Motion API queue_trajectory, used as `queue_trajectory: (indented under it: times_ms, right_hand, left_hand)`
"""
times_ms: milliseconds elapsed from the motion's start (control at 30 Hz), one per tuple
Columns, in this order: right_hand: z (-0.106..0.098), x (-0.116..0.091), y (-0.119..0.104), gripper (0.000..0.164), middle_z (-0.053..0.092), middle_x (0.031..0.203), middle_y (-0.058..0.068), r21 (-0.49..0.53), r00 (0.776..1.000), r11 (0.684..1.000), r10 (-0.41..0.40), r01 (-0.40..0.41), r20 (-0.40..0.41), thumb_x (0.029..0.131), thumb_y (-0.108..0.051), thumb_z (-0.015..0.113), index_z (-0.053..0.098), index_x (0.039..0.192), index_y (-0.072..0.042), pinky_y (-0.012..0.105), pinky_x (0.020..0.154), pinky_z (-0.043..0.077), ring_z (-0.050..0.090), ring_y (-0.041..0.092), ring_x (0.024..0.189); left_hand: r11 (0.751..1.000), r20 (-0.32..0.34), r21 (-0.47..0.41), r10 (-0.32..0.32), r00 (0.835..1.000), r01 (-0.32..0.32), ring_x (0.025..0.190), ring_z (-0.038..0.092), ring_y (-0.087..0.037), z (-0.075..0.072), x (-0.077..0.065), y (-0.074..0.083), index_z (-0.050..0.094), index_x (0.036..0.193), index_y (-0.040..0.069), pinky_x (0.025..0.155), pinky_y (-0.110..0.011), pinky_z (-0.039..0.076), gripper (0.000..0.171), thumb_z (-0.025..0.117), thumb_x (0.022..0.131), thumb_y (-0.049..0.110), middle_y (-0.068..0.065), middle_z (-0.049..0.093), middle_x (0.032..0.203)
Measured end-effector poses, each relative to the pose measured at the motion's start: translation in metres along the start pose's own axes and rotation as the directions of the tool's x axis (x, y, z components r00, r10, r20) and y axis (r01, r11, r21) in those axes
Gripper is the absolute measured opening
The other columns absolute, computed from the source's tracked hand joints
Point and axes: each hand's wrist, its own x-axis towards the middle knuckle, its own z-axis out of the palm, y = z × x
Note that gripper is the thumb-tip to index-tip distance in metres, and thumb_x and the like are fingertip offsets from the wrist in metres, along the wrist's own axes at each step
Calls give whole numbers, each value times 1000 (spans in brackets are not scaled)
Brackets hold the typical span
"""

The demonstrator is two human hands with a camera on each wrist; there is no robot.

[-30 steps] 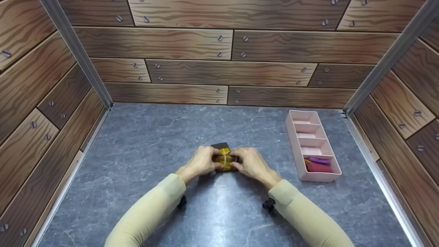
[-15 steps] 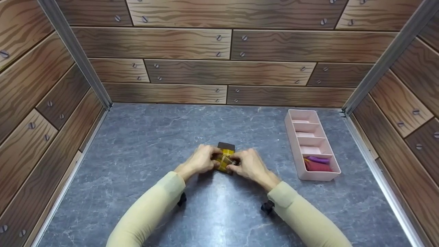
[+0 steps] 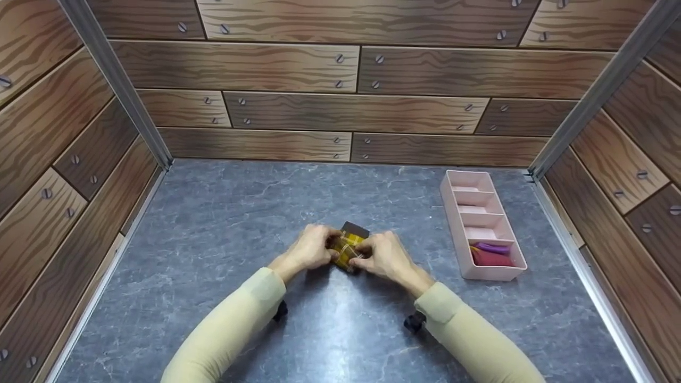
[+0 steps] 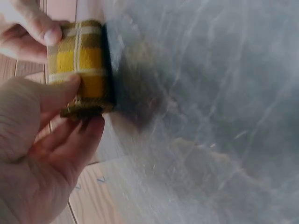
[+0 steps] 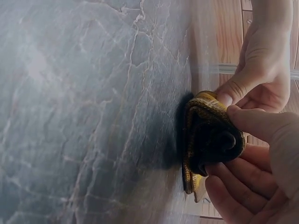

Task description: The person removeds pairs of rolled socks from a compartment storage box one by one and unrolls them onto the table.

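Note:
A yellow-and-brown plaid cloth (image 3: 347, 252) is partly rolled up on the table, with a flat dark end (image 3: 355, 230) pointing away from me. My left hand (image 3: 313, 248) pinches one end of the roll between thumb and fingers. At the opposite end my right hand (image 3: 388, 256) grips it the same way. The left wrist view shows the plaid roll (image 4: 86, 60) side-on, my left thumb (image 4: 63, 91) lying across it. In the right wrist view, the roll's edge (image 5: 205, 106) curls round a dark inner layer (image 5: 212, 142). Fingers hide parts of both ends.
On the right stands a pink divided box (image 3: 453, 223). Its nearest compartment holds a red cloth item (image 3: 492, 257) and a purple one (image 3: 492, 248). Wood-patterned walls (image 3: 298, 111) enclose the grey marbled table (image 3: 239, 202) at the back and sides.
The plaid cloth has turned slightly clockwise between my hands, its dark far end shifting to the right. Both hands keep their grip with small finger movements. The pink box stays in place.

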Motion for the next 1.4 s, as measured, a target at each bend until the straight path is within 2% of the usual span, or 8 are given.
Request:
queue_trajectory:
  times_ms: [200,400,633,800,967,1100,1267,1400]
  right_hand:
    - [-3,1,-2,19,80,83,3,40,998,998,49,-50,27,83,-28,92,85,94,-14,25,57,55,62,8,63]
    - [-5,2,-6,19,80,81,1,31,996,996,80,-81,46,83,-30,92,85,92,-14,23,55,54,60,6,61]
    - [-9,7,-6,18,80,82,-1,131,985,981,130,-145,116,86,-33,89,86,91,-16,27,57,56,65,7,61]
    - [-12,16,7,17,81,92,5,188,969,951,236,-247,78,88,-23,87,84,99,-11,30,66,62,72,14,73]
    - [-11,27,21,34,79,106,18,183,964,946,262,-267,51,88,-16,87,78,116,0,38,80,65,78,28,90]
    - [-5,34,28,40,79,110,18,183,962,945,266,-272,60,86,-17,89,77,120,-1,42,87,64,78,32,97]
    - [7,41,33,33,81,101,7,87,965,963,249,-256,78,84,-20,91,81,113,-8,41,87,62,76,25,92]
    - [12,42,33,36,81,96,6,41,965,966,252,-256,79,80,-19,94,81,112,-9,42,84,62,75,24,89]
  left_hand:
    - [999,-87,-24,-43,995,41,106,73,-28,3,-12,7,67,140,5,93,-42,62,59,88,86,18,-14,75,124]
    - [1000,-47,26,8,999,-6,107,70,-26,11,-11,10,68,140,8,94,-39,60,52,83,92,22,-12,72,127]
    - [1000,12,-11,17,1000,-17,107,71,-23,6,-4,8,76,130,13,95,-38,59,44,82,88,4,-6,77,121]
    - [998,59,-57,19,998,-16,107,70,-24,2,-4,7,75,132,13,96,-39,59,46,77,89,-2,-9,76,124]
    - [999,47,-45,22,999,-20,105,71,-25,2,-8,8,72,136,9,92,-37,60,48,70,90,-2,-12,75,125]
    - [998,16,-64,30,999,-29,93,69,-18,4,-8,10,73,134,6,81,-30,59,41,65,94,11,-9,77,119]
    - [1000,-41,-21,15,999,-16,80,64,-15,12,-9,17,78,119,9,68,-31,55,41,70,99,44,-5,74,101]
    - [998,-83,17,-66,994,68,81,64,-16,18,-10,21,77,119,8,68,-32,55,50,78,93,52,-4,72,97]
